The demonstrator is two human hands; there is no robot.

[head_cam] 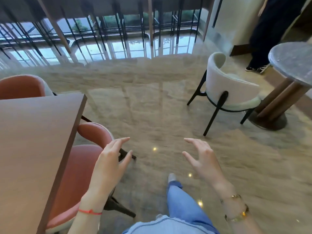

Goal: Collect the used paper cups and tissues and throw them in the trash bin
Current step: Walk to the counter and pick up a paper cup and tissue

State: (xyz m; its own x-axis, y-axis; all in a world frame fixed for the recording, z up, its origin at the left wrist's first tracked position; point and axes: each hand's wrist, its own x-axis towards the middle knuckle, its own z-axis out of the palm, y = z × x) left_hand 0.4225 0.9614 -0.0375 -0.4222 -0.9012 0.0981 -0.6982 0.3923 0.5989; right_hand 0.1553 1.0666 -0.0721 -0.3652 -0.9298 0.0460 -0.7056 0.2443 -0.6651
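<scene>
I see both hands held out in front, above the shiny floor [152, 102]. The left hand [109, 163] is loose, its fingers spread and a little bent, and its grip holds nothing. The right hand [201, 157] is the same — fingers apart, grip released, nothing in it. The two hands are well apart and face each other.

I cannot see any paper cups, tissues or a trash bin in this view, so I cannot tell where they are.

The left wrist has a thin red string [90, 211] on it. The right wrist has a gold bracelet [238, 208]. Below the hands I see a leg in blue jeans [184, 203] stepping forward.

On the left is a brown counter [33, 141], and a pink chair [81, 166] is tucked just beside its edge. Another pink chair [22, 86] sits at the far side of it. On the right stands a white chair [231, 92] with black legs, next to a round grey counter [293, 59] — behind that I see another person's dark trousers [265, 31].
</scene>
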